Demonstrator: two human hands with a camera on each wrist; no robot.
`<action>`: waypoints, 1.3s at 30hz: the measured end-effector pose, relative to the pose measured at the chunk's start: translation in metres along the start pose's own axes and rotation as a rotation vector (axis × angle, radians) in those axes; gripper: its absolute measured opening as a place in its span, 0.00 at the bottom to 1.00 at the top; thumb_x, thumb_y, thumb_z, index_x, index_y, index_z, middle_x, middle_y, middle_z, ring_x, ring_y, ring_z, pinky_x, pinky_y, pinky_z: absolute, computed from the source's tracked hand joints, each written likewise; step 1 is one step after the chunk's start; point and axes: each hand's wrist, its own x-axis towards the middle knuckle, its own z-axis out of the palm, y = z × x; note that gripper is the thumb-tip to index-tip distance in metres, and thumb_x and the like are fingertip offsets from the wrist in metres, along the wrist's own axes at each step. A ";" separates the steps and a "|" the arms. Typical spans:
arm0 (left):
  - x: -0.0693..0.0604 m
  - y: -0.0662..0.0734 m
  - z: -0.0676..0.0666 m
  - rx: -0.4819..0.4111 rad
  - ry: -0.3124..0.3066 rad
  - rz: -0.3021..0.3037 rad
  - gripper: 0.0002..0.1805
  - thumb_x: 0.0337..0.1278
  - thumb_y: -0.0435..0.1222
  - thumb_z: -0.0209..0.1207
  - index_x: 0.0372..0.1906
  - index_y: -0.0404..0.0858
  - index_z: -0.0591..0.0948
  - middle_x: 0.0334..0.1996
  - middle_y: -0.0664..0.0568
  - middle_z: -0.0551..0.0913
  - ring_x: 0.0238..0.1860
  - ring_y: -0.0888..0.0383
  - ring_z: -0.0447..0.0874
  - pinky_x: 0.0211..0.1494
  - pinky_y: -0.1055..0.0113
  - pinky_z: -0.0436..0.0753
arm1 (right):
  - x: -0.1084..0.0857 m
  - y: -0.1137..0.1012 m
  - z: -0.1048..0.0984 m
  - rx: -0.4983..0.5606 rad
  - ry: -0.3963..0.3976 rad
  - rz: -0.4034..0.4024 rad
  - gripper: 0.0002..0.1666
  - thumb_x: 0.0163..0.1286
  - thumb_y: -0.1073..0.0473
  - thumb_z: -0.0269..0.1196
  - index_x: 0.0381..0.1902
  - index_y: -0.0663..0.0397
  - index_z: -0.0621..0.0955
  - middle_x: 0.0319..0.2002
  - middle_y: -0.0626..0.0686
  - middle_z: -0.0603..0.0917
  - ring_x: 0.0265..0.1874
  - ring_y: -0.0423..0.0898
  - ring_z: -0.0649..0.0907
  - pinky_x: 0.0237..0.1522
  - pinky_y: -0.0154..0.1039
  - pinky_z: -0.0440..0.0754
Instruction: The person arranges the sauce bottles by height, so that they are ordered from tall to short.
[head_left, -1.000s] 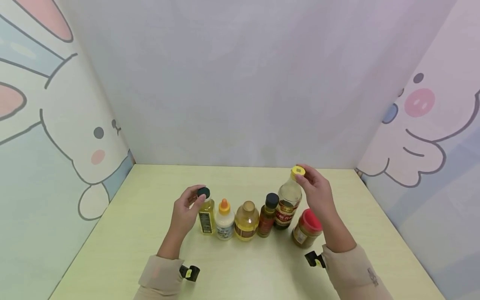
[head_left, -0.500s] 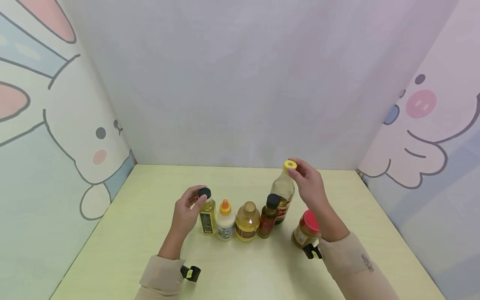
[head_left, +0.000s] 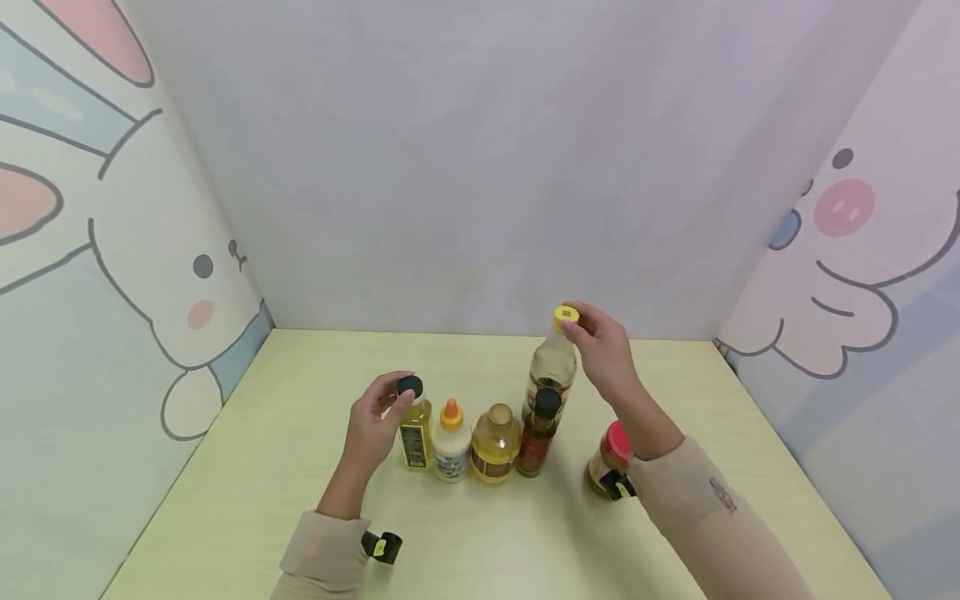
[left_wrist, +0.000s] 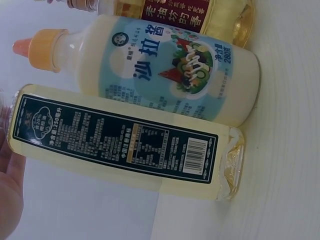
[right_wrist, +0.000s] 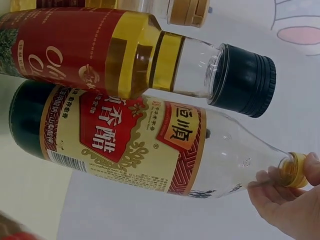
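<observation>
My left hand holds the dark green cap of a slim oil bottle at the left end of a row. The bottle stands upright on the table. By its yellow cap, my right hand grips a tall glass vinegar bottle holding a little dark liquid. That bottle is upright behind a red-labelled, black-capped oil bottle, which covers part of it in the head view. Whether the vinegar bottle's base touches the table, I cannot tell.
Between the hands stand a salad dressing bottle with an orange tip and a rounded oil bottle. A red-lidded jar is at the right, partly behind my right wrist. A pale wall rises behind the table.
My right hand has carried the vinegar bottle left and away from me, from beside the black-capped bottle to behind it. The left hand and the other bottles stay put.
</observation>
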 end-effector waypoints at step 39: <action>0.000 0.000 -0.001 0.000 -0.004 -0.013 0.14 0.63 0.22 0.56 0.52 0.21 0.75 0.47 0.32 0.80 0.46 0.68 0.76 0.54 0.76 0.76 | 0.042 -0.050 0.058 -0.013 -0.066 0.012 0.19 0.74 0.64 0.58 0.60 0.64 0.76 0.53 0.59 0.80 0.51 0.51 0.79 0.54 0.43 0.78</action>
